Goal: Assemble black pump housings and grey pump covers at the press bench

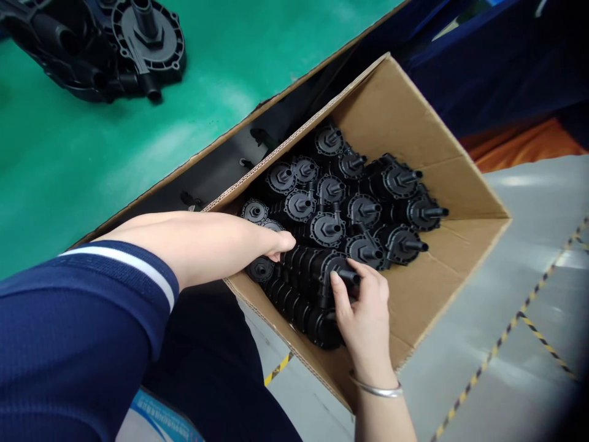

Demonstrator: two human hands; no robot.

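Observation:
A cardboard box holds several black ribbed parts with round, spouted ends, such as one in the middle. My right hand, with a silver bangle at the wrist, grips the spouted end of a black part near the box's lower side. Over the left part of the box, my left hand reaches down to the other end of that part. Its fingers are bent and mostly hidden, so what they hold does not show.
Black housings sit on the green table at the upper left. Dark blue and orange cloth lies beyond the box. Yellow-black tape marks the grey floor at right.

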